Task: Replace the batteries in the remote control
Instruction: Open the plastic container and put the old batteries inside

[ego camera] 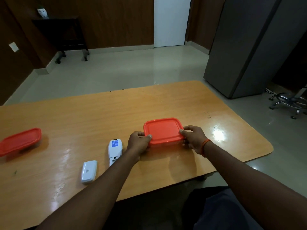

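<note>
— Holding what?
— Left grip and right grip curled round orange-lidded rectangular plastic box, one per end.
— White plastic remote control?
— Face down on tabletop, just left of box; loose white battery cover further left.

An office, it seems: a chrome swivel-chair base and tall grey cabinet stand beyond the right hand — wood-panelled walls farther off.

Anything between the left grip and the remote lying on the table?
Nothing visible. The remote lies just beside the left grip, with only bare table between them. Its detached white cover sits on the remote's other side. Both the left grip and the right grip are occupied, holding the orange-lidded box.
</note>
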